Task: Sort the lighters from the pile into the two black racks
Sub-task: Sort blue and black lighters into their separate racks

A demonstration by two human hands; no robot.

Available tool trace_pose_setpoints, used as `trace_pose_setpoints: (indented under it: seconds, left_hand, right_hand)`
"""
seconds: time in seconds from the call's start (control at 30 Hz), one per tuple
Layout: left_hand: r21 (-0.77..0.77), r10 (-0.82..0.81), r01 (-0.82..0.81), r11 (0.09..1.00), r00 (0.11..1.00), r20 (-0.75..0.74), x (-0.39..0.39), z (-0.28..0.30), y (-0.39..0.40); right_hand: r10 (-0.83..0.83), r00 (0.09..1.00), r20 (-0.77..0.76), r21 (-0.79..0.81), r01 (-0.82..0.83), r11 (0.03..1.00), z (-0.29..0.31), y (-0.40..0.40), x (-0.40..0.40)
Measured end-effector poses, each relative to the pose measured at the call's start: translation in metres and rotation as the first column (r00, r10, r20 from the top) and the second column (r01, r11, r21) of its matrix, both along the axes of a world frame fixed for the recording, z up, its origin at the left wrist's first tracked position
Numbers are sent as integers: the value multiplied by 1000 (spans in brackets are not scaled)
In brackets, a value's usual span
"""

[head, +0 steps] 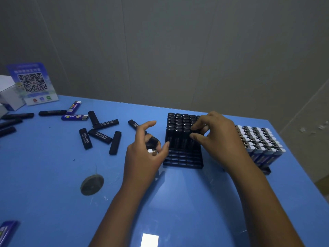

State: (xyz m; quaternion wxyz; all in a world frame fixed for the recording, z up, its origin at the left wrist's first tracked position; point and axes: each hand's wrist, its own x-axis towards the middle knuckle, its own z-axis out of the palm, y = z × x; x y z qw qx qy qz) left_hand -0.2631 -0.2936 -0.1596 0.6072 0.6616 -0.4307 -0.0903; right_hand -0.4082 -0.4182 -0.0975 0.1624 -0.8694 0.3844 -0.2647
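Pinching black lighter [195, 133] over rack [183, 160], right hand [216, 138]; left hand [146, 154] apparently grasping two.

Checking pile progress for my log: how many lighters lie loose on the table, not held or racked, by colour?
Black lighters: 10
Blue lighters: 2
Total: 12
The blue object at the bottom-left corner is cut off, so it is not counted.
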Motion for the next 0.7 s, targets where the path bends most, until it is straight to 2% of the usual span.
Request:
trace_pose_setpoints:
  seconds: [0.27, 0.43, 0.5, 0.6, 0.7]
  left_hand:
    - [64, -10, 6, 998, 999, 53, -1, -7, 0]
    - [21, -14, 13, 1000, 1000, 22, -1, -2, 0]
    - [4, -15, 15, 1000, 999, 32, -3, 1, 0]
    - [12, -23, 23, 1000, 998, 59, -5, 3, 0]
    - [27, -23, 21, 999, 996, 82, -3, 2, 0]
  right_hand:
    - [51, 988, 144, 15, -54, 998, 5, 8, 5]
    - [129, 964, 233, 114, -159, 981, 10, 16, 8]
    - [193, 948, 251, 182, -243, 953, 12, 22, 11]
    - [316, 913, 258, 336, -392, 857, 16, 31, 15]
    - [381, 894, 235, 347, -443, 827, 16, 37, 19]
